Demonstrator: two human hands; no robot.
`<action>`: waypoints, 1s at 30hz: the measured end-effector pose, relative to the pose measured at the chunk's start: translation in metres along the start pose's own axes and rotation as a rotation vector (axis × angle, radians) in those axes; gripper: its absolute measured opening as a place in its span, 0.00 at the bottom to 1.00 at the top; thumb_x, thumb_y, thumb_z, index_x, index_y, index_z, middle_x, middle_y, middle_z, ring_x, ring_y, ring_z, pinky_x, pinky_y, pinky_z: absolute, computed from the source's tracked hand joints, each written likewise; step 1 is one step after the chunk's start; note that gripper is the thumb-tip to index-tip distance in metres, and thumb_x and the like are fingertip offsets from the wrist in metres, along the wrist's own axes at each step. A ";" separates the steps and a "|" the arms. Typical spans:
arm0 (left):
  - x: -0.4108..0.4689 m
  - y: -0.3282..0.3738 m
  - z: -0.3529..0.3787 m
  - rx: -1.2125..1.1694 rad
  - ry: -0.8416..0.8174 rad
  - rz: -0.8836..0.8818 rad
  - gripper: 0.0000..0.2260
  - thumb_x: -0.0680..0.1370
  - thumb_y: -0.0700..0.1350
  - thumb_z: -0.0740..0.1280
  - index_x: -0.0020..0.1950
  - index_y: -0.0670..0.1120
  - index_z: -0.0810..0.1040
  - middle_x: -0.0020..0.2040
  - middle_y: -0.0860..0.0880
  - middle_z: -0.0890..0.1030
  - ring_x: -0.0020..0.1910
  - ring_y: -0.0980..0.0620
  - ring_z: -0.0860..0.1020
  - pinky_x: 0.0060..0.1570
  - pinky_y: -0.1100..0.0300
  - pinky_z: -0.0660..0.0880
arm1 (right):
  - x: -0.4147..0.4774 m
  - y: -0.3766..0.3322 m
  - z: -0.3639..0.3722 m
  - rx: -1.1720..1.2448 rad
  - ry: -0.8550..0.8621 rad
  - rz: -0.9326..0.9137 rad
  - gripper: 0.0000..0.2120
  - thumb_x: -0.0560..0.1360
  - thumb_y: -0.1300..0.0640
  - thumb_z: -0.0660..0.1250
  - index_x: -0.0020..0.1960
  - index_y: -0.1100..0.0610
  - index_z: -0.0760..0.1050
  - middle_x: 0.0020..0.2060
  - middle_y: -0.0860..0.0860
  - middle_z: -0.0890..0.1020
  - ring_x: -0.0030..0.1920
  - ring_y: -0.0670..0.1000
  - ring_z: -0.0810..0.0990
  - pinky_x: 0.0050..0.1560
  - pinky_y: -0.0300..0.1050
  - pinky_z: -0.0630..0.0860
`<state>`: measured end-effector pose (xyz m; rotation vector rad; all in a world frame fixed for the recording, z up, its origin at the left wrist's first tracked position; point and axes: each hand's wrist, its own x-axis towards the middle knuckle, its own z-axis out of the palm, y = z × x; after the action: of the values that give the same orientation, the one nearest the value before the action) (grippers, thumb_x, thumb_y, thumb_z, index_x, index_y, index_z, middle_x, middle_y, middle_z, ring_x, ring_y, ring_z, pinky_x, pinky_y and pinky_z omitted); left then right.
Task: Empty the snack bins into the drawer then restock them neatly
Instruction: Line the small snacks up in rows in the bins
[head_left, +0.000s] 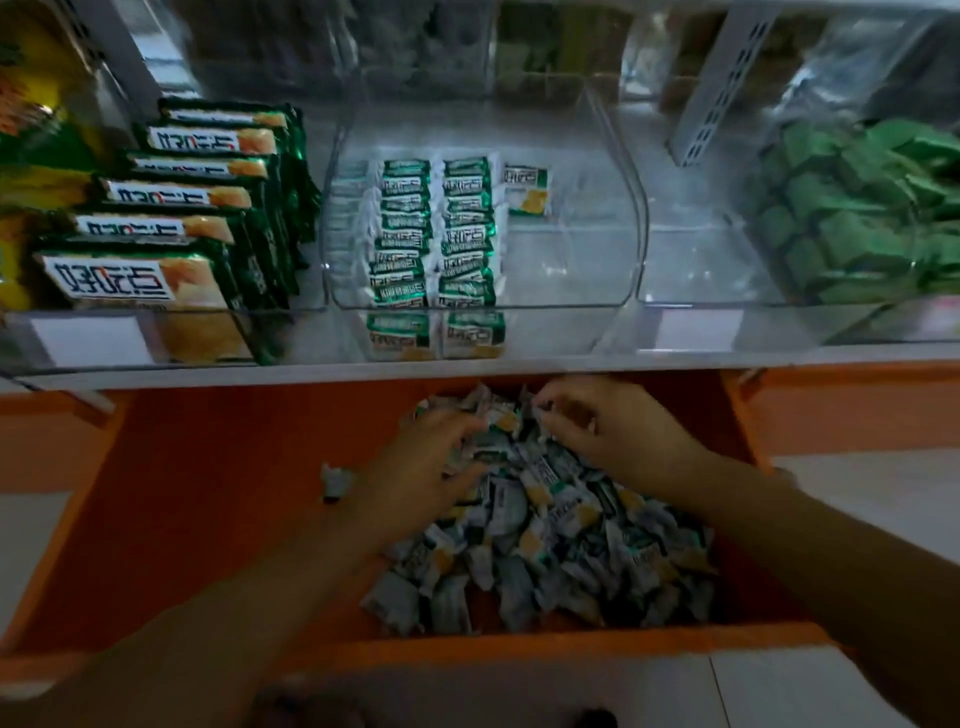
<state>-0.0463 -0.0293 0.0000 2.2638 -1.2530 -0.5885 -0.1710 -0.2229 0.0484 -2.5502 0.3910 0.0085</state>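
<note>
Below the shelf, an orange drawer (208, 493) stands pulled open toward the near side, filling most of the lower view. Across the far half runs the pale shelf (675, 358), carrying three clear bins side by side. The left bin (88, 338) holds large green-and-white packs (150, 275), standing in a stepped row from near to far. The middle bin (571, 260) is bare over its right half. The right bin (696, 260) is bare on its left side, with loose green packets (857, 218) heaped on its right.

A pile of small packets (571, 545) lies in the right half of the drawer, jumbled, reaching from the drawer's near wall to under the shelf edge. Two neat rows of the same small packets (436, 234) stand in the left part of the middle bin, touching each other and running from its near wall toward the far side.

Both forearms reach in from the near edge. The left hand (421, 467) lies on the left side of the pile with fingers bent down among the packets; the blur hides whether it holds any. The right hand (597, 421) is at the far end of the pile, fingers curled, its fingertips pinching a wrapped packet (540, 408).

A single packet (527, 189) lies flat just right of the rows' far end. One stray packet (335, 480) sits on the drawer floor, left of the pile.
</note>
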 end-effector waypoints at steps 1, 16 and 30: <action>0.003 -0.005 0.015 -0.002 -0.069 -0.043 0.21 0.80 0.53 0.66 0.72 0.55 0.68 0.69 0.54 0.69 0.63 0.54 0.72 0.57 0.59 0.72 | -0.001 0.019 0.018 -0.001 -0.122 0.104 0.12 0.79 0.49 0.63 0.62 0.45 0.74 0.52 0.47 0.80 0.49 0.47 0.79 0.49 0.41 0.76; 0.023 -0.067 0.126 0.275 -0.689 -0.062 0.27 0.75 0.49 0.72 0.73 0.55 0.69 0.68 0.47 0.69 0.66 0.44 0.66 0.58 0.58 0.64 | 0.026 0.137 0.157 0.039 -0.469 0.585 0.36 0.77 0.42 0.64 0.77 0.56 0.56 0.74 0.57 0.64 0.70 0.61 0.67 0.68 0.55 0.69; 0.039 -0.073 0.138 -0.256 -0.326 -0.428 0.12 0.81 0.52 0.63 0.49 0.44 0.69 0.37 0.47 0.67 0.34 0.52 0.66 0.35 0.58 0.62 | 0.020 0.147 0.133 0.294 -0.357 0.657 0.28 0.74 0.54 0.72 0.70 0.57 0.65 0.70 0.57 0.69 0.59 0.56 0.75 0.48 0.43 0.72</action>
<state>-0.0595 -0.0568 -0.1583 2.2801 -0.7623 -1.2403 -0.1827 -0.2762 -0.1426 -1.9772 0.9801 0.5920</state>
